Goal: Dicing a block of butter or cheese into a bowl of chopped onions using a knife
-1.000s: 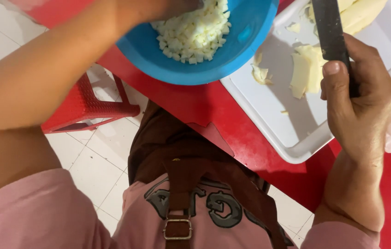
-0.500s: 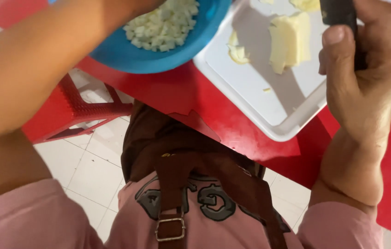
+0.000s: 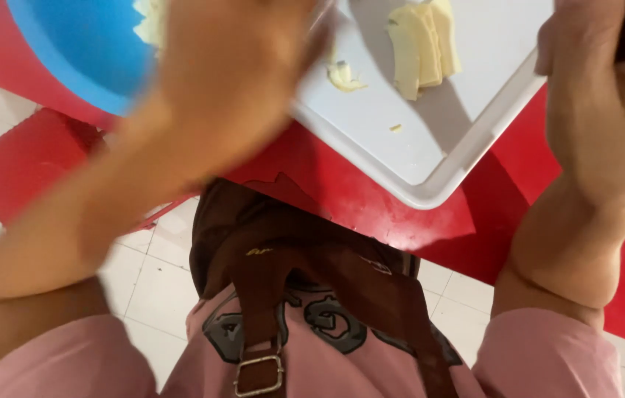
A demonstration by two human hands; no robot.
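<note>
The left hand [image 3: 231, 81] is seen blurred in motion over the near rim of the blue bowl [image 3: 69, 59], and whether its fingers are spread or closed on anything cannot be told. The right hand [image 3: 607, 96] is curled closed at the upper right edge, though what it grips is cut off by the frame. Pale yellow slices [image 3: 419, 44] are laid on the white tray [image 3: 430, 169], with a smaller scrap [image 3: 343, 75] beside them. The tray's near corner is set close to the edge of the red tabletop [image 3: 371, 206] (a risky spot, it is judged), so a nudge from either forearm could tip it onto the white tiled floor [image 3: 143, 273]. A red plastic stool [image 3: 25, 162] is placed below left.
</note>
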